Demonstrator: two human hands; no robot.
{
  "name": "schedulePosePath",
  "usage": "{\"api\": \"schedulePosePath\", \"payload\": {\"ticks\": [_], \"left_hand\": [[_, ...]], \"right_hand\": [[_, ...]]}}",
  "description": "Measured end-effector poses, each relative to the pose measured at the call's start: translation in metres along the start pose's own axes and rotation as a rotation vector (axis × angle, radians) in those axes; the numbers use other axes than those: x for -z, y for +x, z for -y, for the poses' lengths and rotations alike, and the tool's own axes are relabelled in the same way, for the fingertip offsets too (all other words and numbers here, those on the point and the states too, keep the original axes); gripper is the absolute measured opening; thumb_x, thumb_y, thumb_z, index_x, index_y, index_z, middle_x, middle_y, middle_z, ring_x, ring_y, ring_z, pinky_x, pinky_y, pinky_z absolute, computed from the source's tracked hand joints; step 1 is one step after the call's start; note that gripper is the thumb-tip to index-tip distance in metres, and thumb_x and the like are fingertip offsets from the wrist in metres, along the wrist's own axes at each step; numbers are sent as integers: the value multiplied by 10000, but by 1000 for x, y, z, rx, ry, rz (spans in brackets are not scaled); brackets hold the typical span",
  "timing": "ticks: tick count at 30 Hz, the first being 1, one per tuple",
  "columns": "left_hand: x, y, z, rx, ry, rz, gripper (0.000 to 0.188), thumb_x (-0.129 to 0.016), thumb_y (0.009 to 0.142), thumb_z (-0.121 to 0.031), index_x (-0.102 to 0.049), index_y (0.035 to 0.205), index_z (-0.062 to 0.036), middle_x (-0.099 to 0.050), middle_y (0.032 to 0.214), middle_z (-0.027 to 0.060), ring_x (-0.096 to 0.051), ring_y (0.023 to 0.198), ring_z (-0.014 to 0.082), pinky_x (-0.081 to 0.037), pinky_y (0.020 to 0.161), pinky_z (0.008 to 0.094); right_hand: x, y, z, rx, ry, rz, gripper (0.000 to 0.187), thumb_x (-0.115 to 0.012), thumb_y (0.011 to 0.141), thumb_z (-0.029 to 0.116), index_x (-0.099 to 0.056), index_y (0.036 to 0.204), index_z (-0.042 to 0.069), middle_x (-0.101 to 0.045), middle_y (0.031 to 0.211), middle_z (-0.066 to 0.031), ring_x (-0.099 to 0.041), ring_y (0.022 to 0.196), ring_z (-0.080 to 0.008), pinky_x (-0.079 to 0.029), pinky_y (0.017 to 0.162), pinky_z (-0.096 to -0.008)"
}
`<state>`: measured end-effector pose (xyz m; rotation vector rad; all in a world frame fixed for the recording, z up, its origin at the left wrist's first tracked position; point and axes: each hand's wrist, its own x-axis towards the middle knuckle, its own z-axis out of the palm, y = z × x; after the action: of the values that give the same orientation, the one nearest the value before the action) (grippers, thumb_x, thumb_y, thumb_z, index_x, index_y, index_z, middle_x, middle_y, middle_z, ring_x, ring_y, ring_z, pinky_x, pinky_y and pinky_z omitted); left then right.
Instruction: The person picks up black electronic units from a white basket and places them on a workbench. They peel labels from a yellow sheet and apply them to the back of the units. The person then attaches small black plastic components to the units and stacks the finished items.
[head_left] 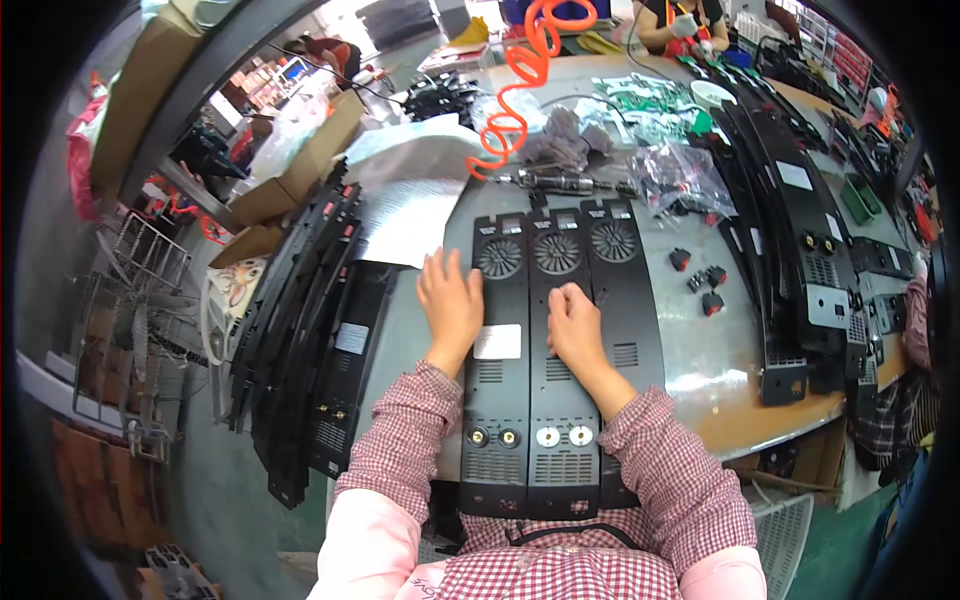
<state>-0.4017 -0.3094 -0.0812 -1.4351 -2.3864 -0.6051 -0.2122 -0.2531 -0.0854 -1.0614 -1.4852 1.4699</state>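
Note:
Three long black metal panels lie side by side before me: a left panel (495,390), a middle panel (562,440) and a right panel (622,300). Each has a round slotted grille near its far end. A white label (498,342) sits on the left panel, which has two brass-coloured round fittings (494,437) nearer me; the middle one has two white-ringed fittings (564,436). My left hand (452,302) rests open, fingers apart, along the left panel's left edge. Over the middle panel my right hand (574,322) is closed, its fingertips curled; whatever it holds is hidden.
Black panels stack at left (300,330) and right (790,220). Small black-and-red switches (712,303) lie right of the panels. Beyond are a screwdriver-like power tool (570,182), a plastic bag of parts (680,180) and a coiled orange hose (505,125). Another person works at the far side.

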Motion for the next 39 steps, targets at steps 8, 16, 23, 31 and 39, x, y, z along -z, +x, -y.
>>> {"api": "schedulePosePath", "payload": {"ticks": [8, 16, 23, 31, 39], "left_hand": [[-18, 58, 108, 964, -1037, 60, 413, -592, 982, -208, -506, 1292, 50, -559, 1268, 248, -575, 1175, 347, -491, 962, 421], [-8, 54, 48, 1106, -1716, -180, 444, -530, 1005, -113, -383, 1355, 118, -406, 1390, 269, -519, 1213, 371, -516, 1029, 432], [-8, 59, 58, 1204, -1638, -37, 293, -651, 965, -232, -582, 1153, -18, -609, 1127, 117, -621, 1041, 273, -518, 901, 380], [-14, 62, 76, 970, -1371, 111, 255, -572, 997, -285, -643, 1012, -40, -697, 982, 80, -679, 931, 201, -502, 766, 278], [-4, 72, 84, 622, -515, 237, 420, -517, 958, -270, -678, 707, 26, -707, 780, 205, -719, 711, 264, -544, 629, 371]], "right_hand": [[-11, -1, -13, 66, -88, -7, 233, -561, 977, 176, -556, 846, -16, -559, 599, -119, -543, 533, -184, -425, 541, -378], [-1, -1, -10, 104, -62, -13, 226, -565, 986, 154, -557, 841, -19, -513, 570, -63, -456, 508, -102, -372, 494, -322], [-3, 3, -22, 202, -161, 19, 215, -519, 1024, 174, -555, 881, 19, -525, 590, 9, -483, 444, -52, -382, 367, -235], [-4, 2, -23, 219, -183, 12, 221, -526, 1020, 171, -555, 863, 18, -534, 591, 5, -489, 443, -59, -383, 380, -238], [-5, -1, -15, 162, -218, -9, 202, -583, 971, 145, -587, 850, -17, -517, 556, -72, -442, 491, -121, -362, 485, -329]]}}
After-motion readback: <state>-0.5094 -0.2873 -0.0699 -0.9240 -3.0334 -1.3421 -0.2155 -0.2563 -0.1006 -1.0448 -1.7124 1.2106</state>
